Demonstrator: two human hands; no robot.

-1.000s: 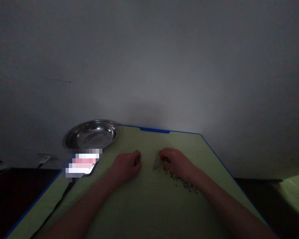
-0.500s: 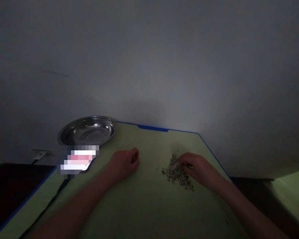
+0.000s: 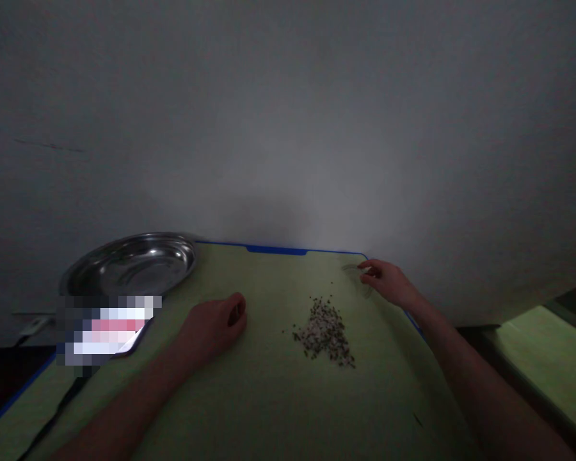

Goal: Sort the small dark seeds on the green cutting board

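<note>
A loose heap of small pale grains mixed with dark ones (image 3: 324, 333) lies on the pale green tabletop (image 3: 269, 397). My right hand (image 3: 386, 282) is beyond the heap to its right, near the table's far right corner. Its thumb and fingers pinch the rim of a clear round dish (image 3: 352, 269), whose faint outline is hard to make out. Left of the heap, my left hand (image 3: 216, 323) rests on the table with curled fingers. Whether anything is inside that curl is hidden.
A wide steel basin (image 3: 148, 269) stands at the far left. In front of it lies a lit phone (image 3: 132, 346), partly blurred out, with a dark cable (image 3: 57, 416). A grey wall (image 3: 288, 128) borders the table's far edge. Another green surface (image 3: 547, 358) is at the right.
My right hand has moved away from the heap, up and to the right, with the clear dish. More of the heap now shows. The view has swung right; my left hand stays curled.
</note>
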